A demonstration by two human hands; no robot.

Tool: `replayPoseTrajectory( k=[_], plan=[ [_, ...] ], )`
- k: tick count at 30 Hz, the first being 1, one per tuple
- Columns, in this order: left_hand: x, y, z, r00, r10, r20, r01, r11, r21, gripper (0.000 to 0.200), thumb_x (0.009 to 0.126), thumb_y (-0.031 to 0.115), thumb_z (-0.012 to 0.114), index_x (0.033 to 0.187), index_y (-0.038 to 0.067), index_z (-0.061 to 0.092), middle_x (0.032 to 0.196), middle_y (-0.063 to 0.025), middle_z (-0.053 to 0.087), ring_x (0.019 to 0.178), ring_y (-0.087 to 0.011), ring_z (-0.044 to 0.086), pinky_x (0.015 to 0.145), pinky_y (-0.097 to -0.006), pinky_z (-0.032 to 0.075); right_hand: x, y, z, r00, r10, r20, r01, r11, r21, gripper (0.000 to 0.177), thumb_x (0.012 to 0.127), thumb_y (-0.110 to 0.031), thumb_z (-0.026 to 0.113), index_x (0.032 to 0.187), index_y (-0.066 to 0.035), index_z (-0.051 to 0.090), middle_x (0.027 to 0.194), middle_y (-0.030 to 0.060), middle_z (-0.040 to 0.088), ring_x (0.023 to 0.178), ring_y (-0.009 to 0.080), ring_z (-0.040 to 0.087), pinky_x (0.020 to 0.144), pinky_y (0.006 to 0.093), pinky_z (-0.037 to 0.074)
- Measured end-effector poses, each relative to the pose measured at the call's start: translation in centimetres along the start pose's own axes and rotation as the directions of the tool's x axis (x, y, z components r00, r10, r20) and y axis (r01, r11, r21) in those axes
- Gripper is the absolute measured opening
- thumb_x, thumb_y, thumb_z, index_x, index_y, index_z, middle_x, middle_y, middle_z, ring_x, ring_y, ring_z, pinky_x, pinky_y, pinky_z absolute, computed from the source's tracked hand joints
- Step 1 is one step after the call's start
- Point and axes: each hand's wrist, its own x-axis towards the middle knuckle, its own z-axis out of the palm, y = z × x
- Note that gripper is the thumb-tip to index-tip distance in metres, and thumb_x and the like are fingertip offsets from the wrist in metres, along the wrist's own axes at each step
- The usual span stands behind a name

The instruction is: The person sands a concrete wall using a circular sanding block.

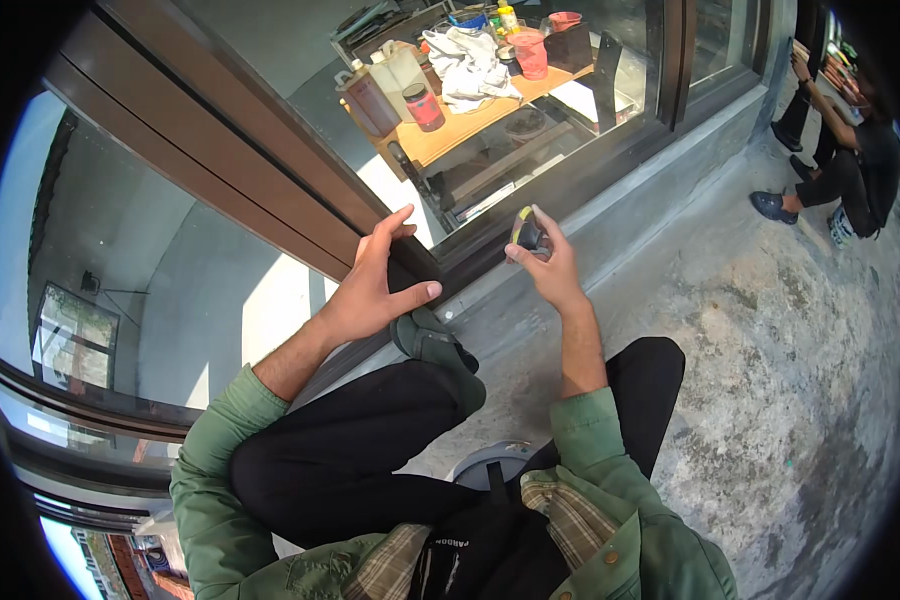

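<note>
My right hand (557,268) pinches a small roll of tape (522,226) between thumb and fingers. The roll has a yellow-green edge and a dark middle, and is held up in front of the low concrete ledge (610,245). My left hand (368,292) rests against the lower end of the brown window frame (305,215), thumb and fingers spread apart. Below that hand, close to the frame's bottom corner, is my dark shoe (435,345).
Behind the glass, a wooden table (440,145) carries jugs, a white cloth (465,65) and a pink cup (530,55). Another person (855,150) crouches at the far right beside the wall. Under me is a grey bucket (490,460) on the rough concrete floor (740,400).
</note>
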Motion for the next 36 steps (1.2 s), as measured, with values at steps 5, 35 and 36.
replayPoseTrajectory(
  k=[5,35,36],
  plan=[
    [-0.1,1.6,-2.8,0.949,0.298,-0.101,-0.2,0.82,0.536,0.081,0.075,0.013,0.081,0.147,0.008,0.044,0.14,-0.0141,0.053,0.136,-0.0377,0.043,0.112,-0.0493,0.034,-1.2,8.3,-8.1,0.911,0.119,-0.395,-0.128,0.992,0.004,0.071,0.09,-0.019,0.079,0.148,-0.001,0.042,0.116,0.0075,0.063,0.098,0.0143,0.064,0.078,0.0321,0.056],
    [-1.5,-5.8,-5.1,0.89,0.444,-0.107,0.032,0.173,0.984,0.064,0.093,0.054,0.062,0.15,0.028,0.049,0.164,-0.0094,0.031,0.153,-0.039,0.017,0.123,-0.0565,0.002,-2.5,18.3,-3.1,0.716,0.147,-0.683,-0.158,0.986,0.047,0.064,0.096,-0.024,0.07,0.143,-0.001,0.033,0.131,0.0172,0.05,0.114,0.0239,0.057,0.098,0.036,0.048],
    [-1.4,-5.8,-5.1,0.889,0.445,-0.104,0.03,0.171,0.985,0.064,0.093,0.054,0.062,0.15,0.028,0.049,0.164,-0.0094,0.031,0.153,-0.039,0.017,0.123,-0.0565,0.002,-2.5,18.4,-3.4,0.715,0.167,-0.678,-0.156,0.985,0.078,0.063,0.095,-0.023,0.07,0.142,-0.001,0.034,0.13,0.0165,0.051,0.111,0.022,0.058,0.096,0.0348,0.049]
  ],
)
